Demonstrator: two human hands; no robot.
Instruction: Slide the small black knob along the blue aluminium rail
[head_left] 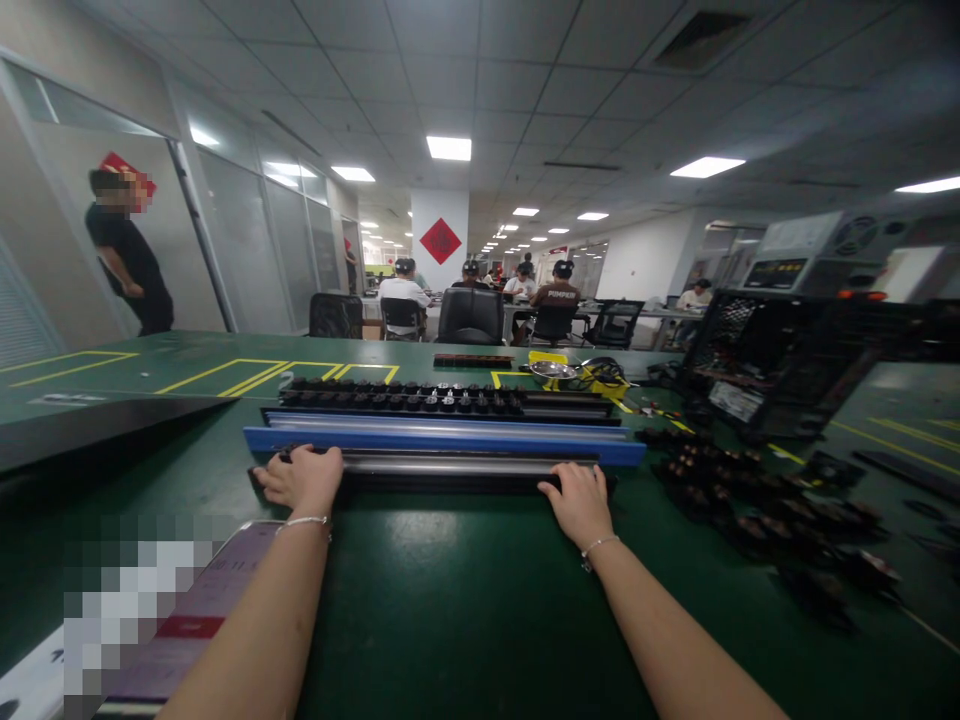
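A long black rail (450, 482) with a shiny metal strip lies crosswise on the green table (450, 600). My left hand (304, 478) is closed around its left end, and my right hand (579, 498) grips it near the right end, fingers over the top. Just behind the rail, a long blue bar (442, 436) runs parallel to it. Beyond that is a black rack (397, 396) with rows of small black parts, some with shiny metal faces.
Piles of small dark parts (757, 510) lie at the right, before an open black computer case (772, 370). A yellow tray (551, 368) stands behind. A phone-like screen (202, 600) lies at lower left, beside a dark panel (112, 430). People sit farther back.
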